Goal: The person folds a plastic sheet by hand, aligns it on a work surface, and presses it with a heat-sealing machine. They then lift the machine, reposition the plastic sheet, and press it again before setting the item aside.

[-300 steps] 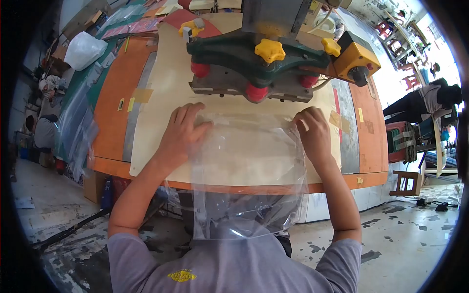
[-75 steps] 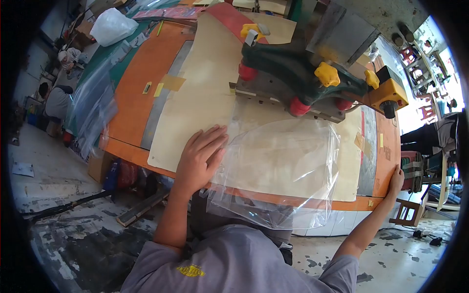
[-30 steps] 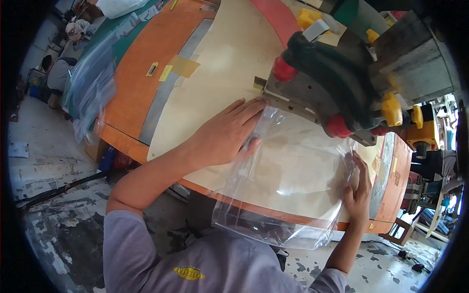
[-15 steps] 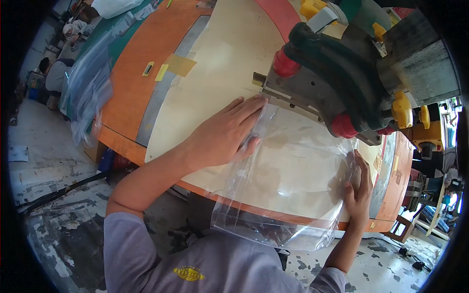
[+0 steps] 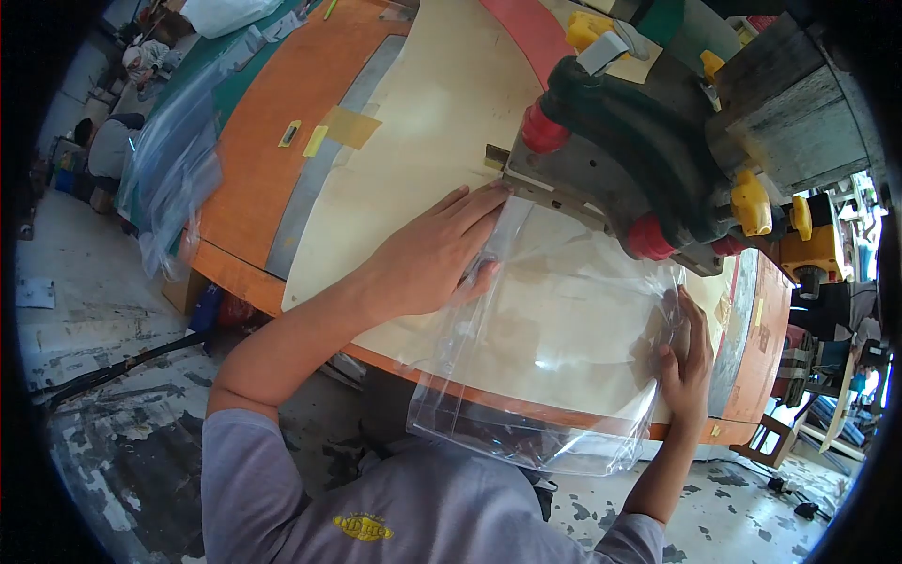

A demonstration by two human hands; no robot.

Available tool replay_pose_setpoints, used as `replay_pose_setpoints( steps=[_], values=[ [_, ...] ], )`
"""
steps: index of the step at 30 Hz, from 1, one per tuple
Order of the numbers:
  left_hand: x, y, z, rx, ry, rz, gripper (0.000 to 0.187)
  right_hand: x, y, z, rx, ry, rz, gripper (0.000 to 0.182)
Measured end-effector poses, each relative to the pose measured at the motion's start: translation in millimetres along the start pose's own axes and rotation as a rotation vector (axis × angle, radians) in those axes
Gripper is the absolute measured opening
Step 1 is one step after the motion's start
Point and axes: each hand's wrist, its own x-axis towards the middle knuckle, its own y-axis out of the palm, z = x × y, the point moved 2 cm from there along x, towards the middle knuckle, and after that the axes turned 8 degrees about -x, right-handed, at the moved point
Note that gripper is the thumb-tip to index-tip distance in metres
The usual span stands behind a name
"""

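Observation:
A clear plastic bag or sheet (image 5: 550, 329) lies over the cream board, its far edge under or against the machine head (image 5: 578, 188) and its near end hanging past the table's front edge. My left hand (image 5: 432, 249) lies flat along the bag's left side, fingers stretched out and thumb apart. Its fingertips touch the far left corner, close beside the metal bar of the head. At the right side, my right hand (image 5: 691, 367) has the bag's edge between thumb and fingers. The head has a dark green frame with red fittings.
Cream board (image 5: 376, 207) covers the orange table (image 5: 258, 174), with tape strips on it. More clear plastic (image 5: 169, 188) hangs at the left. Yellow knobs (image 5: 750, 202) and a metal block (image 5: 799, 127) stand at the right. Another person (image 5: 113, 146) is far left.
The view has shifted slightly, so the machine head appears a little lower and farther left. Both hands keep their places on the plastic.

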Motion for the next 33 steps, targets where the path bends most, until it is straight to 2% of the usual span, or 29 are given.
replay_pose_setpoints(
  steps=[10, 22, 33],
  values=[
    [-1.4, 1.7, 1.2, -0.02, 0.0, -0.005, 0.054, 0.9, 0.7, -0.4, 0.016, 0.001, -0.002, 0.072],
    [-1.8, 5.0, 2.6, 0.008, -0.013, -0.018, 0.058, 0.7, 1.8, -0.5, 0.02, 0.017, -0.004, 0.075],
    [-0.6, 0.9, 0.3, -0.026, -0.02, -0.016, 0.05, 0.6, 0.8, 0.6, 0.04, 0.038, -0.002, 0.075]
  ],
)
